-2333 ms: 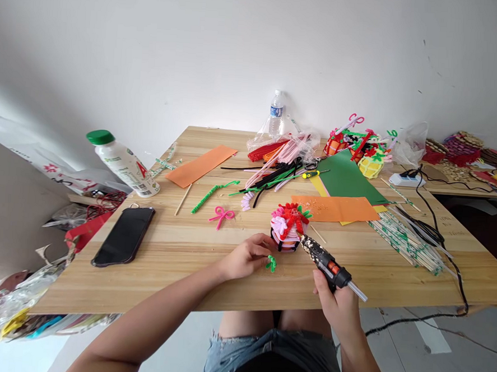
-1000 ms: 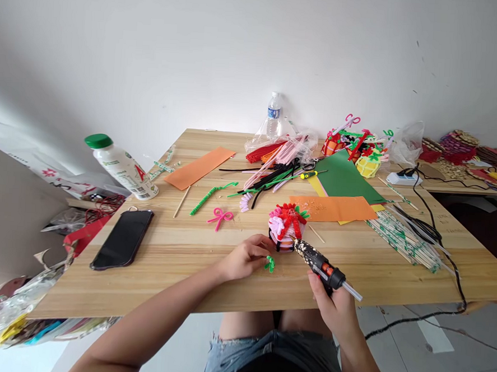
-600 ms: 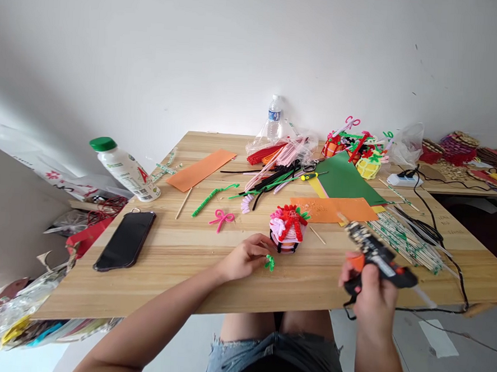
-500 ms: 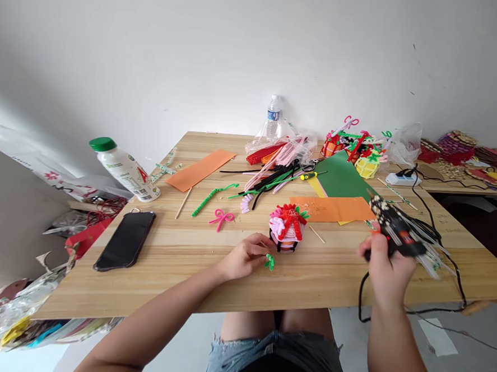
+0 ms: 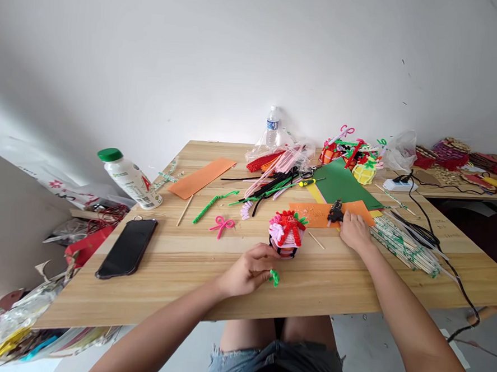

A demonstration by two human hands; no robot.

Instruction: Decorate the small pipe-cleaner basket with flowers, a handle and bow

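Between the thumb and fingers of my left hand (image 5: 245, 273) is a small curled green pipe cleaner piece (image 5: 274, 277). The same hand's fingertips reach the base of a small round pipe cleaner basket (image 5: 286, 236), which has red, pink and lilac petals on top and black bands around its side. My right hand (image 5: 354, 230) is closed at the glue gun (image 5: 335, 211), whose dark body lies over an orange paper strip (image 5: 309, 214) strewn with crumbs. Part of the gun is hidden by my fingers. A short wooden stick (image 5: 316, 240) rests between the basket and my right hand.
A pink pipe cleaner bow (image 5: 221, 227), a green coil (image 5: 207, 209) and a phone (image 5: 127, 249) lie to the left, near a white bottle (image 5: 135, 182). Loose pipe cleaners (image 5: 269, 184) fill the back. Wrapped sticks (image 5: 405, 243) and a black cable (image 5: 449, 268) are at right.
My right hand has swung the glue gun leftward from above the wrapped sticks, down onto the orange paper strip. My left hand still pinches the green piece beside the basket.
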